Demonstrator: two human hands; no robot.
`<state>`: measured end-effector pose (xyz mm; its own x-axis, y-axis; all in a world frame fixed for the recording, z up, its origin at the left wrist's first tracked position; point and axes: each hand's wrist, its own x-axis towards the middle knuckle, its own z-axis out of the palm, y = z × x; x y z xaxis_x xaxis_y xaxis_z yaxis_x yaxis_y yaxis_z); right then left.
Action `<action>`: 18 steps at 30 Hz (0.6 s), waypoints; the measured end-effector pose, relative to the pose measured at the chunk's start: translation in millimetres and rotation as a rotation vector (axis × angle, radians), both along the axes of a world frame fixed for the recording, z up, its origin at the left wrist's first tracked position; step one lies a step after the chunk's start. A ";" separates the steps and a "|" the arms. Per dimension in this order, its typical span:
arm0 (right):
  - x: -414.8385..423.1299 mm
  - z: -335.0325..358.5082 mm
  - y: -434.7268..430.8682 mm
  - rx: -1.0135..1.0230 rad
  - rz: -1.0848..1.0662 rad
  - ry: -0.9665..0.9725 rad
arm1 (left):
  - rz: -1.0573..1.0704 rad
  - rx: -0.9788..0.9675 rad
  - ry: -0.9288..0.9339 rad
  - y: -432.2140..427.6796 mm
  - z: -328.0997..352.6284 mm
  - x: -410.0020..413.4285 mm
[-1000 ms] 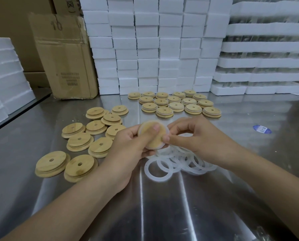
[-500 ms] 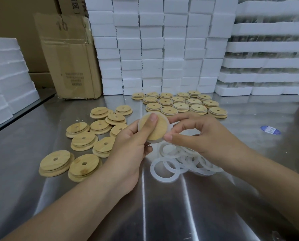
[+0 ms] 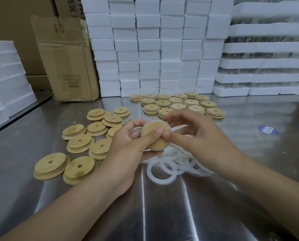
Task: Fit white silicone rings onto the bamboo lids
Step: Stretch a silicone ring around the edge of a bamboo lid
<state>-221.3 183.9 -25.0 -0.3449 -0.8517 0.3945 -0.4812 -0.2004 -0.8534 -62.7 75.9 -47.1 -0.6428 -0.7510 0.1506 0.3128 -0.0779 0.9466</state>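
My left hand (image 3: 127, 150) holds a round bamboo lid (image 3: 156, 136) upright above the steel table, thumb pressed on its face. A white silicone ring (image 3: 168, 126) runs around the lid's edge. My right hand (image 3: 197, 136) pinches that ring and lid at the right side, fingertips at the rim. Under the hands lies a loose pile of white silicone rings (image 3: 162, 173). Several bare bamboo lids (image 3: 79, 143) with centre holes lie scattered to the left. Another group of bamboo lids (image 3: 178, 104) sits in rows farther back.
The steel table (image 3: 162, 214) reflects light. A worn cardboard box (image 3: 67, 60) stands at the back left. White foam blocks (image 3: 154, 46) are stacked along the back, more foam (image 3: 4, 80) at the left. A blue oval sticker (image 3: 268, 130) lies on the right.
The lid has tilted and turned a little in my left hand. My right fingers have shifted along the ring at the lid's rim, with the index finger lifted over the top.
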 end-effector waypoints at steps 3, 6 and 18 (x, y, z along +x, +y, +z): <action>0.8 -3.7 -2.0 -0.035 -0.031 0.049 | 0.014 -0.013 0.008 0.3 -1.0 -0.6; -1.0 -6.3 -1.8 -0.032 -0.128 0.066 | 0.039 -0.034 0.015 0.3 -3.1 -0.7; 2.6 -10.9 -2.0 0.039 0.019 -0.014 | 0.050 0.119 0.112 0.9 -0.5 1.2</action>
<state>-218.7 181.8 -35.9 -0.3341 -0.8726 0.3563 -0.4655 -0.1759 -0.8674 -61.6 76.8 -47.6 -0.5886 -0.7983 0.1272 0.4223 -0.1695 0.8904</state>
